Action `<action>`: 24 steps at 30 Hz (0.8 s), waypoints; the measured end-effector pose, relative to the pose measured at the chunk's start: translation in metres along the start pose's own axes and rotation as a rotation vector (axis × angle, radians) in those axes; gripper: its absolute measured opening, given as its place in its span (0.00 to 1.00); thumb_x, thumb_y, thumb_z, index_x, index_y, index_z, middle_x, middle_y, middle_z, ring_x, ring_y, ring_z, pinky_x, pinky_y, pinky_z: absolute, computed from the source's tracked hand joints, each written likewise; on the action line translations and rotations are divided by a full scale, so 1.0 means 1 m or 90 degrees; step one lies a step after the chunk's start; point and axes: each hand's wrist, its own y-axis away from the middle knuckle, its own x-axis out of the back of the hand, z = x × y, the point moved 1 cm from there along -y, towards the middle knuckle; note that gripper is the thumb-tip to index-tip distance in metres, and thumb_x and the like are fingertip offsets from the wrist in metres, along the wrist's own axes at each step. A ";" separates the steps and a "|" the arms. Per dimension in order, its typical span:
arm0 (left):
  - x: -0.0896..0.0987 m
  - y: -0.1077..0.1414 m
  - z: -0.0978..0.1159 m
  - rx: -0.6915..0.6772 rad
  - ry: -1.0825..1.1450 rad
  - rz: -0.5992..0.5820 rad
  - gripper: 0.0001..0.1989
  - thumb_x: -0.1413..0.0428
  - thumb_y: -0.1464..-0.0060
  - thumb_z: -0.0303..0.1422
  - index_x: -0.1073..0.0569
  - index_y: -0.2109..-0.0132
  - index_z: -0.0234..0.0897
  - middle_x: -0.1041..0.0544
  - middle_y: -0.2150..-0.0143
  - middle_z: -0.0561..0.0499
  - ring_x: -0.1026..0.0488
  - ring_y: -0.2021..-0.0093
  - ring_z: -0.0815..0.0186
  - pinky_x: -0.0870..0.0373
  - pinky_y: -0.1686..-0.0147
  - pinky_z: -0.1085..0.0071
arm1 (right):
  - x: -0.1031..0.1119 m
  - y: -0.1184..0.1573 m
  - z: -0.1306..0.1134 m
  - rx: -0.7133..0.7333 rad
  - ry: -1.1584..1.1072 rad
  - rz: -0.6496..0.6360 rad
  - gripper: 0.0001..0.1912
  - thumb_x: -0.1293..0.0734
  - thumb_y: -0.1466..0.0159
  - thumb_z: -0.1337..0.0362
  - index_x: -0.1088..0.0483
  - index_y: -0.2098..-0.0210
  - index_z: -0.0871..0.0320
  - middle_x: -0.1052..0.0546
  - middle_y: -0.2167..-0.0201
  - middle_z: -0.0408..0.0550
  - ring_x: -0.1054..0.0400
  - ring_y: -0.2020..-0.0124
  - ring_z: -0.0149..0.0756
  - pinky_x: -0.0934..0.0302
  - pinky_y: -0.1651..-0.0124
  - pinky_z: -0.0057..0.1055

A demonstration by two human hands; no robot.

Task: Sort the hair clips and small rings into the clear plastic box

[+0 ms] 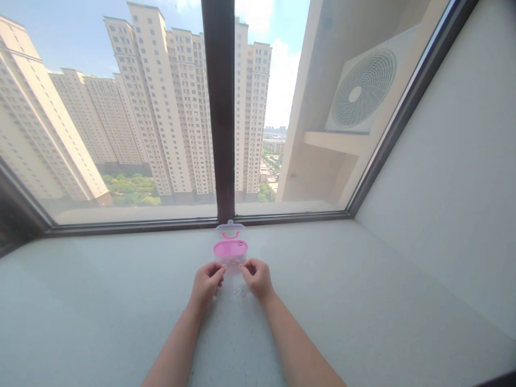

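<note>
My left hand (208, 280) is closed in a pinch, with a small pale ring (224, 266) at its fingertips. Opposite it, my right hand (258, 278) pinches another tiny pale ring (241, 266). Just beyond both hands stands a clear plastic box with a pink oval inner tray (229, 249). Its transparent lid (230, 229), with a pink handle, is tipped up behind it. One small dark ring (240, 244) lies on the pink tray. Several small loose rings (238, 293) lie on the sill between my wrists; their details are too small to make out.
A wide pale windowsill (121, 301) carries everything. At its back runs the dark window frame (133, 228) with an upright post (224, 134) right behind the box. A white wall (451, 161) slopes in on the right. Outside are tall buildings (157, 102) and an air-conditioner unit (363, 91).
</note>
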 end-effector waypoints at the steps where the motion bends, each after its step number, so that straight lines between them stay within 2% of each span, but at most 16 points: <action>1: 0.001 0.001 0.000 0.003 0.005 0.004 0.14 0.41 0.55 0.41 0.29 0.75 0.34 0.32 0.84 0.56 0.36 0.83 0.70 0.41 0.82 0.76 | 0.001 0.002 -0.001 0.006 0.007 -0.003 0.10 0.36 0.46 0.61 0.34 0.80 0.61 0.37 0.85 0.39 0.45 0.82 0.26 0.51 0.78 0.24; 4: 0.003 0.003 -0.001 0.009 0.015 0.009 0.14 0.41 0.55 0.42 0.28 0.74 0.34 0.32 0.83 0.56 0.36 0.82 0.70 0.42 0.82 0.77 | 0.006 0.006 0.000 -0.011 0.002 0.006 0.10 0.36 0.46 0.61 0.35 0.80 0.60 0.37 0.86 0.39 0.45 0.82 0.27 0.51 0.79 0.24; 10: 0.003 0.008 0.005 0.015 0.027 0.000 0.14 0.40 0.57 0.42 0.27 0.74 0.33 0.32 0.84 0.56 0.37 0.83 0.70 0.42 0.81 0.76 | 0.010 0.006 0.007 -0.130 -0.091 0.039 0.09 0.37 0.47 0.61 0.35 0.79 0.60 0.34 0.85 0.40 0.43 0.85 0.27 0.49 0.82 0.24; 18: -0.005 0.007 0.008 0.035 0.031 -0.056 0.14 0.40 0.55 0.42 0.28 0.75 0.34 0.33 0.84 0.56 0.39 0.85 0.72 0.45 0.83 0.77 | 0.013 0.011 -0.002 -0.130 -0.102 -0.011 0.10 0.36 0.46 0.60 0.34 0.78 0.60 0.34 0.85 0.39 0.43 0.85 0.27 0.49 0.82 0.24; 24: -0.008 0.013 0.015 0.058 0.036 -0.077 0.14 0.40 0.54 0.41 0.30 0.75 0.34 0.33 0.84 0.56 0.39 0.84 0.73 0.46 0.83 0.77 | 0.007 0.011 -0.008 -0.126 -0.044 0.005 0.10 0.36 0.45 0.62 0.36 0.80 0.59 0.35 0.86 0.39 0.44 0.84 0.28 0.50 0.80 0.24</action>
